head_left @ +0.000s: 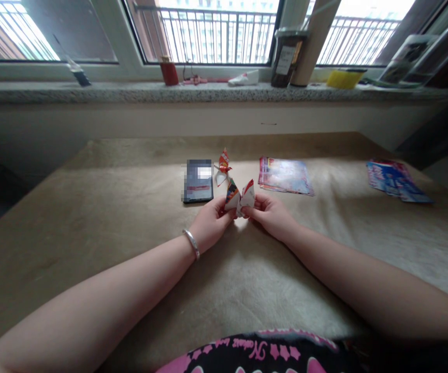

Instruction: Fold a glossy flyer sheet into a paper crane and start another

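Note:
Both my hands hold a folded paper piece (247, 199) over the middle of the table. It is white with a dark, colourful printed face on the left and red at its right tip; two points stick up like wings. My left hand (211, 220), with a silver bangle on the wrist, pinches its left side. On the right side, the thumb and fingers of my right hand (272, 215) are closed on it. Just beyond stands a red-and-white folded paper figure (224, 163). A phone (199, 181) lies left of that figure, its screen partly blurred out.
A stack of printed paper sheets (286, 176) lies right of my hands. Farther right are blue-and-red printed packets (396, 180). Behind the table (91, 207), a stone windowsill (130, 94) carries a red container (168, 71), a dark jar (286, 59) and a yellow item (345, 79).

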### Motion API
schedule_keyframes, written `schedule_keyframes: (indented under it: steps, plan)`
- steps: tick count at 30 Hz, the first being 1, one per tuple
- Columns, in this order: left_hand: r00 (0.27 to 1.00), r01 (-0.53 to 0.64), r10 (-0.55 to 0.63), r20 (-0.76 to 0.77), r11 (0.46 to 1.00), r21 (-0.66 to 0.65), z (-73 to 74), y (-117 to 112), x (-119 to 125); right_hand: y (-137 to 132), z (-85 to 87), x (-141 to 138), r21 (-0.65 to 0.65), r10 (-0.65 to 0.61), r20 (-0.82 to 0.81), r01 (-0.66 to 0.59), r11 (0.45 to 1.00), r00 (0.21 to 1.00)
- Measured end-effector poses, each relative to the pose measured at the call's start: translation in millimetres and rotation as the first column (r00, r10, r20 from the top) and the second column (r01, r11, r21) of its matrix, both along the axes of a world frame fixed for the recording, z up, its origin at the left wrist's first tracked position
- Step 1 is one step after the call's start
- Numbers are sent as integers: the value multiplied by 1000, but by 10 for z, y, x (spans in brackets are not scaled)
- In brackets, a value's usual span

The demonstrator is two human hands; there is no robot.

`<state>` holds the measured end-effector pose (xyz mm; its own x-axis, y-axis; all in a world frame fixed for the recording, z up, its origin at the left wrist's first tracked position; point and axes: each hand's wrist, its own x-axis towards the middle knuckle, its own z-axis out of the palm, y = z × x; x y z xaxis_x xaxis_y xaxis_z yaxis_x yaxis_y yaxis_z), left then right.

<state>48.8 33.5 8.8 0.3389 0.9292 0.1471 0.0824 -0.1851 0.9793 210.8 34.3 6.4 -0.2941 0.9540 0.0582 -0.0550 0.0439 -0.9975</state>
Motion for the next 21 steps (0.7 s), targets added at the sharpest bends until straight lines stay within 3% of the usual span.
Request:
schedule_keyframes:
  steps: [7,13,21]
  plan:
    - [995,-53,50,87,998,28,-5,-9,-25,-30,-8,-2,135,8,62,-16,991,998]
    - [992,-66,65,107,998,7,-4,14,-29,-94,18,20,231,-178,-11,176,957,984]
    - [953,-128,117,279,992,21,8,-9,-16,-87,11,26,204,-201,26,191,960,979]
